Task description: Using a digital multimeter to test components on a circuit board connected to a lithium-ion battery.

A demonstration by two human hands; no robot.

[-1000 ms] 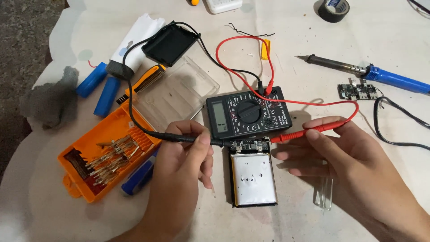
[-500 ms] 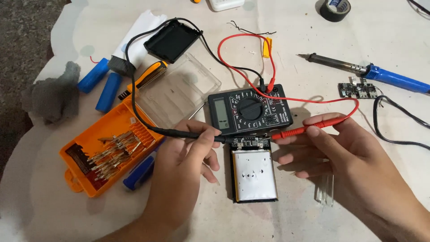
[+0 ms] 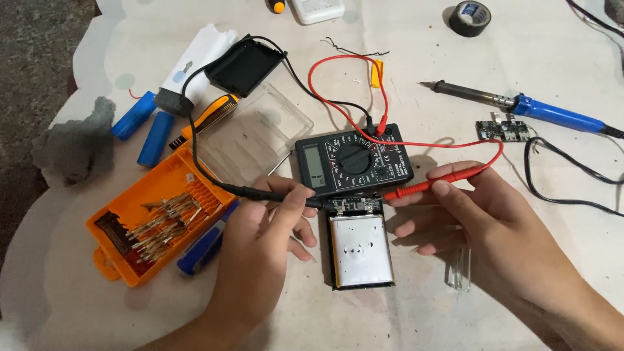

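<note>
- Since the earlier frames your left hand (image 3: 260,250) has slid the black probe (image 3: 273,194) rightward, so its tip now sits at the left end of the small circuit strip (image 3: 354,205); your right hand (image 3: 484,227) has kept much the same place.
- Nearest you: the flat silver battery pack (image 3: 361,250) lies on the counter (image 3: 507,58) between your hands, with the circuit strip along its far edge.
- Left hand: closed around the black probe, thumb on top. Right hand: fingers pinching the red probe (image 3: 432,183), whose tip reaches the right end of the strip.
- Progress, as a judgement: both probes appear placed on the pack's terminals, so contact looks made; taking the reading off the black multimeter (image 3: 354,161), touching the pack's far edge, seems to be what remains.
- Hard to make out: the meter's display shows no legible figure from here, and whether each tip truly touches metal cannot be told.
- Beside your right hand: a clear plastic piece (image 3: 460,273), its kind uncertain.
- To the left: an orange bit case (image 3: 156,218), open, a blue-handled tool partly under your wrist.
- Farther off: a soldering iron (image 3: 520,104), and a tape roll (image 3: 470,17) near the top edge.
</note>
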